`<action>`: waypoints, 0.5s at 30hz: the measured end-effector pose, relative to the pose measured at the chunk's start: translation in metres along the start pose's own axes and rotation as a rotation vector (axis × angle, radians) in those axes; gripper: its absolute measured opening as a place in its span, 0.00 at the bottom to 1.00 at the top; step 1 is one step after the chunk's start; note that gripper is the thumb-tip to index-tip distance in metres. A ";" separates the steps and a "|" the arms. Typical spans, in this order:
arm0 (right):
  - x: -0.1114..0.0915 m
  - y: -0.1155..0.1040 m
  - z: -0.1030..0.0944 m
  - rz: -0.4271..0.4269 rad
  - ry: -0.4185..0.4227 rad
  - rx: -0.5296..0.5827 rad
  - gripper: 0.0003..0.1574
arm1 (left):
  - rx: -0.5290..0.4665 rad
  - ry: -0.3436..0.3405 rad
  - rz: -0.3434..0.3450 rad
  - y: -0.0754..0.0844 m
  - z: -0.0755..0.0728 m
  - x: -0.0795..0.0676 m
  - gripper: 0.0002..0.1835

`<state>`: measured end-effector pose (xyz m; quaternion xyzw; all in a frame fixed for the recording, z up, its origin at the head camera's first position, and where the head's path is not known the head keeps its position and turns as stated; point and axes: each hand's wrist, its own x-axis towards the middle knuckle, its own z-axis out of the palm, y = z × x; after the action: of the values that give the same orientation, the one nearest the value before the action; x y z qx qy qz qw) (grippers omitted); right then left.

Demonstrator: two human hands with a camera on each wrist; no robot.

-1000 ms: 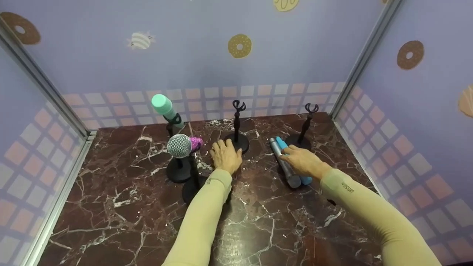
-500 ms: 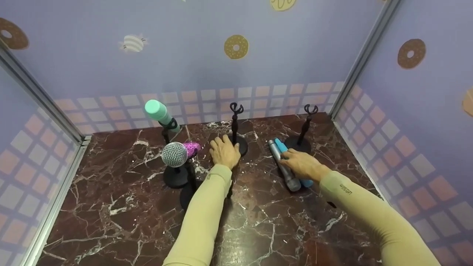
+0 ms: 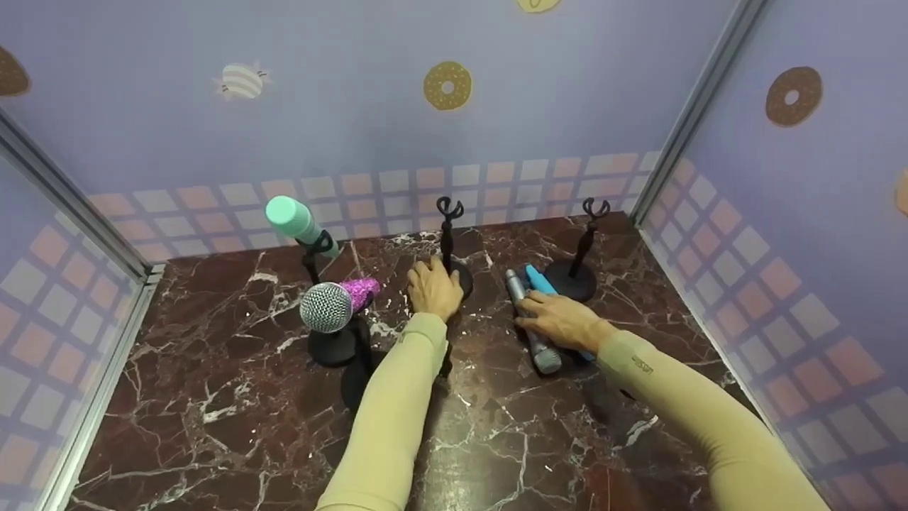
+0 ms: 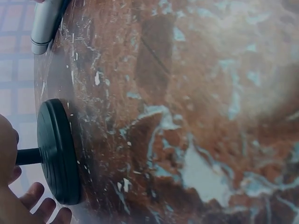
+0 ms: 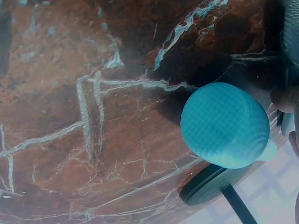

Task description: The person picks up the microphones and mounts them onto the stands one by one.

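My right hand (image 3: 560, 319) grips the body of a grey microphone (image 3: 545, 356) lying on the marble-patterned table. Right beside it lies a blue microphone (image 3: 540, 279), partly covered by the hand; its round blue head (image 5: 224, 126) is large in the right wrist view. My left hand (image 3: 434, 289) is at the base of a black microphone stand (image 3: 447, 241) whose clip holds nothing. In the left wrist view, relaxed fingers (image 4: 35, 196) show near that stand's round base (image 4: 58, 151); whether they touch it is hard to tell.
Another bare stand (image 3: 583, 248) stands behind the blue microphone. On the left, stands hold a mint-green microphone (image 3: 294, 218) and a pink glittery one (image 3: 362, 291) with a silver mesh head (image 3: 326, 307). Patterned walls (image 3: 355, 106) enclose the table's back and sides.
My right hand has shifted left, and the grey microphone has moved slightly left with it, away from the blue one. The left hand stays by the middle stand. The head view has turned slightly.
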<state>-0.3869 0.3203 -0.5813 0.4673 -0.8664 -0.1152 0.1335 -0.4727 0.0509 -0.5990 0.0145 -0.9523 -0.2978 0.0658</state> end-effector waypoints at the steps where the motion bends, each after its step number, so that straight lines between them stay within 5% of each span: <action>1: 0.001 0.000 0.001 -0.010 0.000 0.004 0.24 | -0.006 0.000 -0.001 0.000 0.000 0.000 0.32; 15: 0.010 -0.001 0.001 -0.121 0.025 -0.044 0.22 | -0.072 0.013 -0.039 0.000 0.001 0.003 0.24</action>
<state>-0.3919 0.3111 -0.5808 0.5170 -0.8321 -0.1360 0.1475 -0.4756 0.0511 -0.5996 0.0325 -0.9400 -0.3329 0.0665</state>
